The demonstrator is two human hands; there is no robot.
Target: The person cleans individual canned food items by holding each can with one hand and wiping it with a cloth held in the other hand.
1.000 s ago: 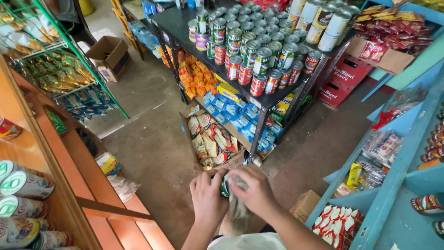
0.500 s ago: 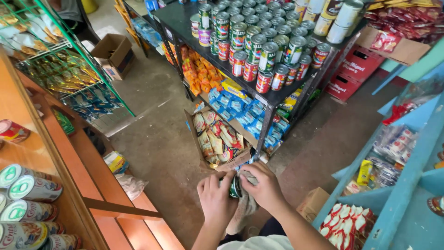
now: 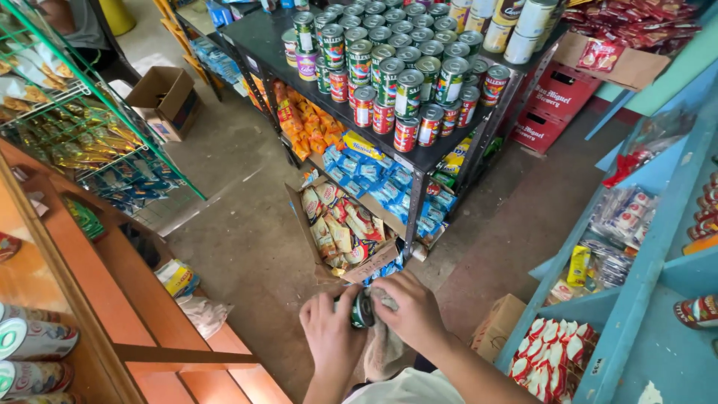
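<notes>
Both my hands are together low in view, closed on one small round tin can with a dark green label (image 3: 363, 308). My left hand (image 3: 331, 334) wraps it from the left, fingers curled round its side. My right hand (image 3: 407, 310) covers it from the right and above, pressing a pale grey cloth (image 3: 385, 346) against it. The cloth hangs down below the can between my wrists.

The can: only a narrow strip shows between my hands. Dark green label, silvery rim at the end facing me. The rest is hidden by fingers and cloth.

Just above the can, an open brown cardboard box of colourful snack packets (image 3: 340, 228) sits on the grey concrete floor (image 3: 247, 239). Behind that box stands a black metal shelf rack (image 3: 419, 161). Its top is packed with upright tin cans, green-labelled and red-labelled (image 3: 396, 67). On its lower shelves lie blue packets (image 3: 366, 176) and orange packets (image 3: 303, 123).

Right of the can, a small brown carton (image 3: 497, 325) on the floor, then a light blue wooden shelf unit (image 3: 636, 299) holding red-and-white sachets (image 3: 550, 352).

Left of the can, an orange-brown wooden counter (image 3: 142, 299); tins lie on their sides at its far left edge (image 3: 30, 352). Beyond it, a green wire rack of packets (image 3: 82, 127) and an open cardboard box (image 3: 164, 97) on the floor.
</notes>
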